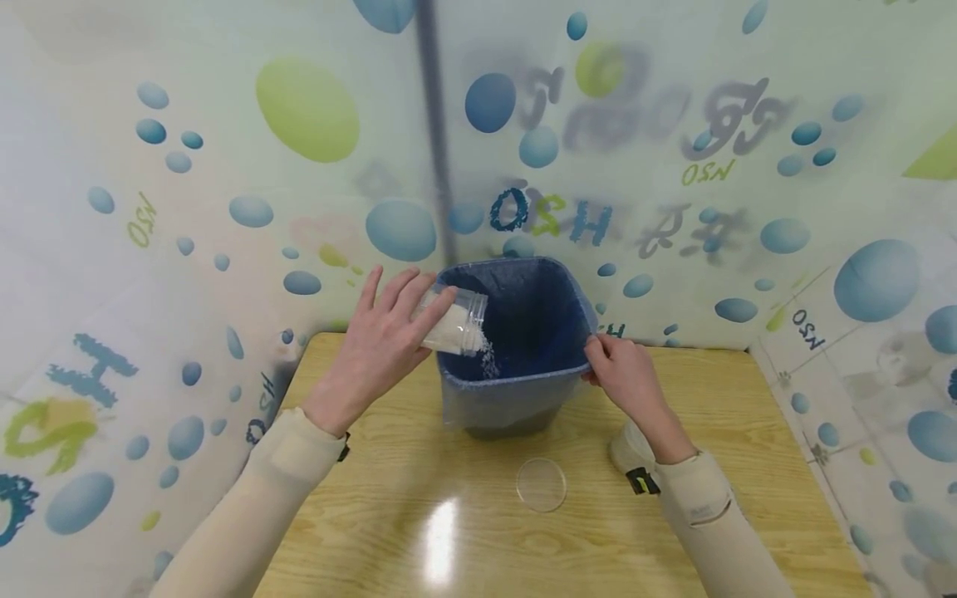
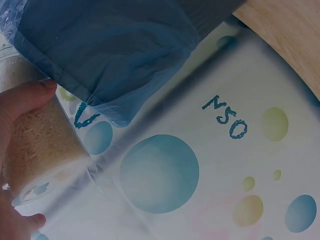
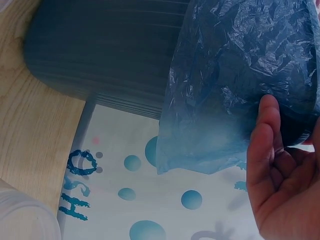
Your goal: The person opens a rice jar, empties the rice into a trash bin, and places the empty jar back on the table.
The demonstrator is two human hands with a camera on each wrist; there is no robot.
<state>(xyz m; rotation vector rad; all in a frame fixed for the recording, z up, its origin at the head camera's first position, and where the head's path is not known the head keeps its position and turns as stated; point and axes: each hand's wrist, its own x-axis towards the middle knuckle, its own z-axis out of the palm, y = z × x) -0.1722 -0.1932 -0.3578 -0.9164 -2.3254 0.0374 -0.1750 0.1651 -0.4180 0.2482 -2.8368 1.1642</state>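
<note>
My left hand [image 1: 385,332] grips a clear jar [image 1: 449,328] tipped on its side, its mouth over the left part of a blue bin [image 1: 512,407]. White rice [image 1: 488,359] falls from that mouth into the bin; more rice [image 2: 42,142] shows through the jar wall in the left wrist view. A thin blue plastic bag [image 3: 215,145] lines the bin and hangs over its rim. At the right rim, my right hand [image 1: 626,374] pinches the bin's edge and the bag, with the thumb on top and fingers curled below.
A clear round lid [image 1: 542,485] lies flat on the wooden table [image 1: 374,498] in front of the bin. Beneath my right wrist stands another clear container [image 1: 626,450], partly covered by the arm. Patterned curtains [image 1: 673,208] enclose the table's back and sides.
</note>
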